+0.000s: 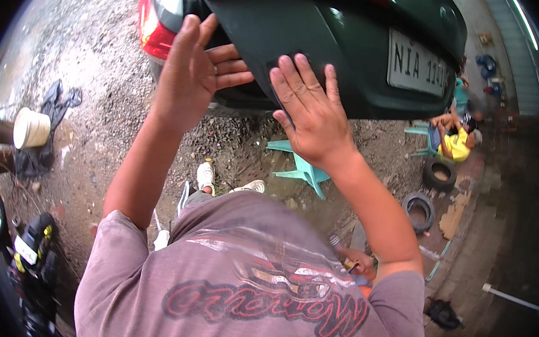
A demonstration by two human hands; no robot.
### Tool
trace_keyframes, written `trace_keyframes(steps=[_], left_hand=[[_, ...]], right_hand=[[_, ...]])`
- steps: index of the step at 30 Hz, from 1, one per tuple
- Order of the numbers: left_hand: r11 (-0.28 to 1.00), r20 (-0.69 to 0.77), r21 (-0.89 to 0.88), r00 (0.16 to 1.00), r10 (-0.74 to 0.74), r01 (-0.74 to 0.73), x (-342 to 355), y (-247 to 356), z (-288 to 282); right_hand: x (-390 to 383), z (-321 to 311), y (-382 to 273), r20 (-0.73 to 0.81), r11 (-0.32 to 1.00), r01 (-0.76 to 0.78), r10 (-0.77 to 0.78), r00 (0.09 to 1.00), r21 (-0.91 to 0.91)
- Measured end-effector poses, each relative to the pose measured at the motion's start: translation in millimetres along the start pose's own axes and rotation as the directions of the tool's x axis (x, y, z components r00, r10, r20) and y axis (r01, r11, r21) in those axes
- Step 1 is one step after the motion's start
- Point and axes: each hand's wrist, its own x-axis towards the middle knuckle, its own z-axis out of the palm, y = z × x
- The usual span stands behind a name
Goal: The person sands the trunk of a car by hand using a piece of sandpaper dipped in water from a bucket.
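Note:
A dark green car rear panel [349, 42] with a white licence plate [417, 63] fills the upper middle, a red-and-clear tail light [156, 17] at its left. My left hand [191, 77] is open at the panel's left edge, thumb up and fingers apart, by a dark gap; I cannot tell whether its fingertips touch. My right hand [309, 108] lies open against the panel's lower left part, palm toward it, fingers slightly spread, holding nothing I can see.
Below the car are a teal plastic chair [307, 171] and gravel. At right: a seated person in yellow [455, 142], others behind, tyres [417, 204] and cardboard [452, 218]. Another person [357, 264] is low behind me. At left: white bucket [31, 129], black motorcycle [35, 289].

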Motion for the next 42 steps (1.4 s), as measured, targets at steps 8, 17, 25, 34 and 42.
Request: trace_keyframes(steps=[8, 17, 25, 34, 42], left_hand=[[0.998, 0.028, -0.055, 0.999, 0.041, -0.039, 0.3, -4.9, -15.0], [0.998, 0.045, 0.007, 0.997, 0.062, -0.063, -1.0, -4.7, -4.1], [0.999, 0.012, 0.028, 0.999, 0.036, -0.037, 1.0, -6.7, -6.1], [0.999, -0.012, 0.035, 0.999, 0.032, -0.032, -0.6, -4.6, -7.3], [0.993, -0.014, 0.111, 0.999, 0.05, -0.048, 0.6, -9.5, -6.2]], right_hand=[[94.2, 23.7, 2.0, -0.162, 0.997, 0.078, -0.075, 0.984, 0.011], [-51.5, -8.6, 51.5, -0.008, 0.959, -0.282, 0.282, 0.959, 0.008], [-10.4, 4.7, 81.6, -0.118, 0.909, -0.353, 0.384, 0.916, 0.223], [-51.5, -13.8, 128.7, 0.01, 0.966, -0.216, 0.217, 0.976, 0.14], [27.2, -0.5, 130.7, -0.076, 0.992, -0.097, 0.103, 0.992, 0.074]])
